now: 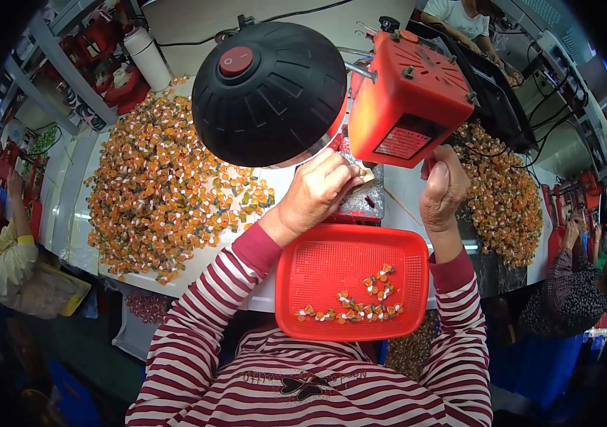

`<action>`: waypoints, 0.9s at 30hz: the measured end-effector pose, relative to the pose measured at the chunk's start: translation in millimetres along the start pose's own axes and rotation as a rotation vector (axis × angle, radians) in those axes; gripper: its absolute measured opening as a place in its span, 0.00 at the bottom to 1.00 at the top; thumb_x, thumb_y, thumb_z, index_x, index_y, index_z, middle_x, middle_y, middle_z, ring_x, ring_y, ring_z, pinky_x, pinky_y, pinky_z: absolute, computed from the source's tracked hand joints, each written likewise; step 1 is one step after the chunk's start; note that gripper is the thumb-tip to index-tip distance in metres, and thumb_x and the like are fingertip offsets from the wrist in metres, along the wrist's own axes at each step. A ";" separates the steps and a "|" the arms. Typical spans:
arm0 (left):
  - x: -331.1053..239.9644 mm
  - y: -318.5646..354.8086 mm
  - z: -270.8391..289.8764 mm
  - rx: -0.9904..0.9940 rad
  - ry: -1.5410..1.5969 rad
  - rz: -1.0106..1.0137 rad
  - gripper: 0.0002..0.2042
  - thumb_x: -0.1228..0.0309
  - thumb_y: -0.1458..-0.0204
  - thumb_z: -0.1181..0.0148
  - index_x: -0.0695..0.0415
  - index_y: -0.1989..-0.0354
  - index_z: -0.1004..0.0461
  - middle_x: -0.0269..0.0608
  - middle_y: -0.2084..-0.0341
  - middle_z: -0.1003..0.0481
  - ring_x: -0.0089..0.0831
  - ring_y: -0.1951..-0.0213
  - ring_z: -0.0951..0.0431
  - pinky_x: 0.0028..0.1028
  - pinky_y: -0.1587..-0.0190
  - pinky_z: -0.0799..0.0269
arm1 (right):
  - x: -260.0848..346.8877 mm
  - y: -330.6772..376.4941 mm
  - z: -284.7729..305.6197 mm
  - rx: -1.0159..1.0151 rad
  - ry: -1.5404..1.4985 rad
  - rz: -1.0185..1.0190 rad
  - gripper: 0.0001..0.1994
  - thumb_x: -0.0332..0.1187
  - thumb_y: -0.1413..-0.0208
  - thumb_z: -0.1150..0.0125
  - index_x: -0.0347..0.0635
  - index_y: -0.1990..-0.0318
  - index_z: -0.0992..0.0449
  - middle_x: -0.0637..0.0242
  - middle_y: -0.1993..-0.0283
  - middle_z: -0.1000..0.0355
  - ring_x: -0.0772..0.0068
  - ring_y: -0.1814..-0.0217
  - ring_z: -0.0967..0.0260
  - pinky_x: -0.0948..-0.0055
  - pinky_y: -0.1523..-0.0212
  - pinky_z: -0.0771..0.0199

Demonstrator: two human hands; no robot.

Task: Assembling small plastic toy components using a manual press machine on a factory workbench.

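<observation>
My left hand is closed in a pinch at the metal work plate of a red bench machine. A small pale thing shows at its fingertips, too small to name. My right hand is curled shut just below the machine's right lower corner; whatever its fingers hold, if anything, is hidden. A black domed lamp or motor cover with a red switch hangs over my left hand. Between my forearms sits a red plastic basket, with small orange, white and green pieces along its lower right.
A big heap of small orange, white and dark green pieces covers the table's left; another heap lies at the right. A white bottle stands at the back left. A black tray leans behind the machine. Other people work at left, right and back.
</observation>
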State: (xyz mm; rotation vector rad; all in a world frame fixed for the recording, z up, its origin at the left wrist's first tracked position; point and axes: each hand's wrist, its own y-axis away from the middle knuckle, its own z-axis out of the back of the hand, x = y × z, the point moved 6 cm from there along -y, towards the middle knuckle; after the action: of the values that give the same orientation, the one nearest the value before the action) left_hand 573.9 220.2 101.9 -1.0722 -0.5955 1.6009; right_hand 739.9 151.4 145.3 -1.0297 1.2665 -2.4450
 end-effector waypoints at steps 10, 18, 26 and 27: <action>-2.6 -7.0 -2.9 0.009 0.009 -0.001 0.11 0.82 0.63 0.35 0.61 0.71 0.31 0.41 0.74 0.27 0.39 0.71 0.26 0.31 0.70 0.29 | -1.9 8.8 -3.5 -0.069 0.198 0.278 0.07 0.27 0.49 0.53 0.35 0.66 0.30 0.61 0.76 0.35 0.67 0.76 0.36 0.71 0.76 0.36; -5.9 -5.5 0.2 -0.028 -0.012 -0.006 0.08 0.78 0.60 0.36 0.61 0.74 0.32 0.42 0.78 0.33 0.38 0.74 0.31 0.31 0.72 0.33 | 26.9 -76.2 28.9 -0.153 -0.118 -0.064 0.25 0.50 0.39 0.61 0.34 0.68 0.29 0.72 0.81 0.38 0.85 0.81 0.42 0.84 0.78 0.43; -43.4 20.8 47.4 0.198 0.124 0.120 0.09 0.71 0.56 0.38 0.61 0.74 0.32 0.43 0.77 0.33 0.39 0.70 0.30 0.34 0.65 0.33 | 7.6 -92.8 25.6 -0.197 -0.380 -0.433 0.21 0.48 0.39 0.59 0.39 0.58 0.30 0.67 0.72 0.30 0.79 0.80 0.37 0.81 0.79 0.38; -50.6 25.2 48.7 0.334 0.137 0.083 0.09 0.70 0.55 0.38 0.61 0.74 0.32 0.44 0.77 0.33 0.39 0.69 0.30 0.34 0.64 0.33 | 12.0 -72.4 27.2 -0.200 -0.371 -0.477 0.21 0.50 0.40 0.59 0.40 0.59 0.30 0.70 0.76 0.31 0.81 0.82 0.39 0.83 0.81 0.42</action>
State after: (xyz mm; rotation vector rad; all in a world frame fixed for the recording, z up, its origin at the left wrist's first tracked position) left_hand 520.5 171.9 121.3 -0.9546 -0.1840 1.6141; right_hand 758.7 172.7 218.2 -1.9285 1.2636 -2.2910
